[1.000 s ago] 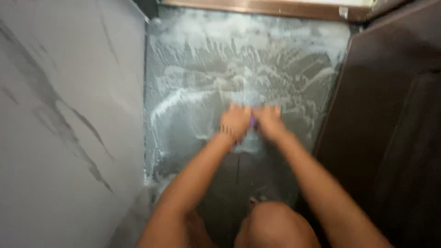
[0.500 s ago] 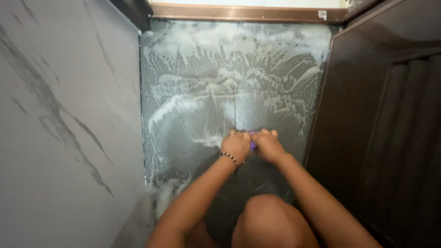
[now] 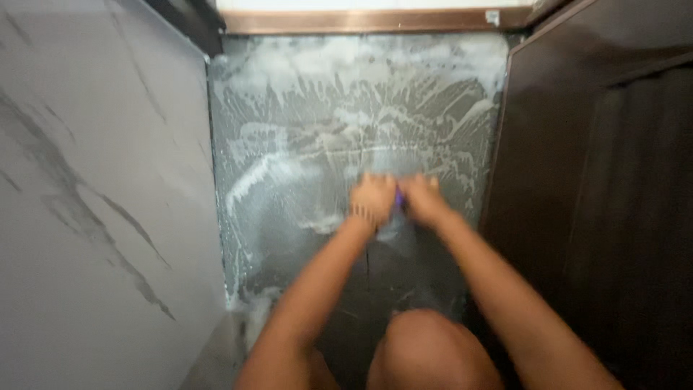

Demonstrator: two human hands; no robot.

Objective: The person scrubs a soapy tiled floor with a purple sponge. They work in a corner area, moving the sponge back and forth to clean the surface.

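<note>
Two hands, left hand (image 3: 372, 198) and right hand (image 3: 424, 199), clasp a small purple scrubber (image 3: 398, 198) between them, mid-floor on the soapy grey tiled floor (image 3: 303, 144).

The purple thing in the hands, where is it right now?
In the head view the purple thing sits just right of centre, pressed between the left hand and right hand on the soapy floor, near the dark door.
</note>
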